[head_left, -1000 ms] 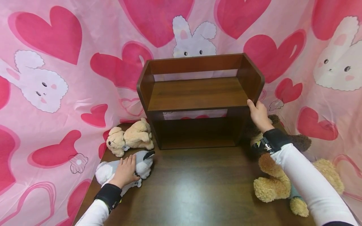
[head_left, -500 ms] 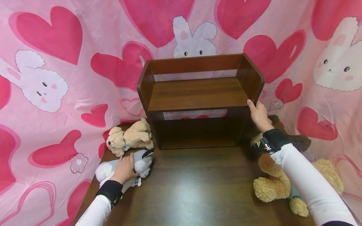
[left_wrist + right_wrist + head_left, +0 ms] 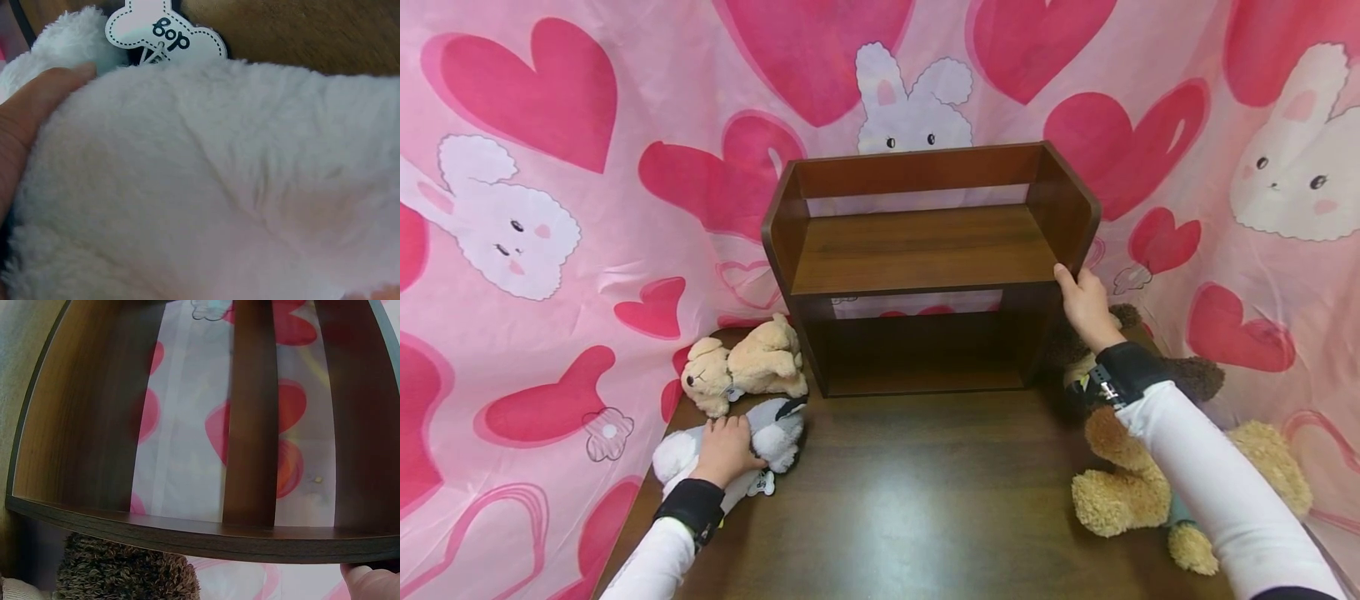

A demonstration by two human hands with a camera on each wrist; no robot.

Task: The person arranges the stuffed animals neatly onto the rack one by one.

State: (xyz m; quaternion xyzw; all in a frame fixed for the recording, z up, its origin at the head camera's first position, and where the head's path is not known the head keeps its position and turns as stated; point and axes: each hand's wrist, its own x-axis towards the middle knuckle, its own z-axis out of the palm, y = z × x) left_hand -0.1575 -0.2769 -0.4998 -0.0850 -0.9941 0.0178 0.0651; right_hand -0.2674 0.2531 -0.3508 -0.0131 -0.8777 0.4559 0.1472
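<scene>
A grey and white plush dog [image 3: 777, 446] lies on its side at the left of the brown table. My left hand [image 3: 724, 452] grips it across the body, fingers over the back and thumb on the near side. Its white fur [image 3: 187, 156] fills the left wrist view, with a bone-shaped tag [image 3: 167, 34] beyond. At the right, my right hand [image 3: 1086, 310] holds the side panel of a two-tier wooden shelf [image 3: 925, 250], thumb at the front edge. The right wrist view shows the shelf's side edge [image 3: 187, 536] and part of that hand [image 3: 375, 584].
Behind the grey dog, a cream plush dog [image 3: 760, 362] lies against the shelf's left side. A tan teddy bear [image 3: 1120, 500] and a dark brown plush [image 3: 1198, 377] lie partly under the right arm. A pink heart-and-rabbit cloth [image 3: 572, 250] hangs around the table [image 3: 910, 492].
My left hand has shifted slightly left along the grey dog and its fingers have closed in on the body. The dog has barely moved. My right hand stays on the shelf.
</scene>
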